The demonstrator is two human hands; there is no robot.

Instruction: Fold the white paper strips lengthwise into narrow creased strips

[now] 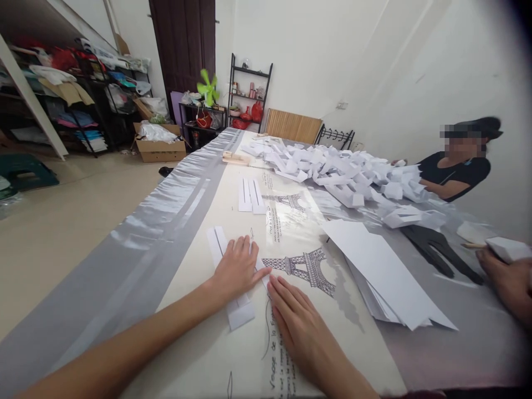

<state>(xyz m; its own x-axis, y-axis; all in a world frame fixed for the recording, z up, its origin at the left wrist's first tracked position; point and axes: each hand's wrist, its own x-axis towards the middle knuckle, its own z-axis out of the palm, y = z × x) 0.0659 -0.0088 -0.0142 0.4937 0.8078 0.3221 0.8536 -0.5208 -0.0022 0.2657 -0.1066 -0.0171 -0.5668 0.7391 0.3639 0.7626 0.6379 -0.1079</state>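
My left hand [238, 268] lies flat, fingers spread, on a long white folded paper strip [240, 314] that runs along the table. My right hand [296, 316] rests flat beside it, fingertips touching the strip's right edge near my left hand's fingers. Both hands press down on the table cover [233, 354], which is printed with Eiffel Tower drawings. Neither hand grips anything.
A stack of white sheets [382, 271] lies to the right. Two more folded strips [249, 195] lie farther up. A heap of folded white paper pieces [341, 169] fills the far end. A seated person [455, 166] works there; another person's hand [505, 280] holds a white piece at right.
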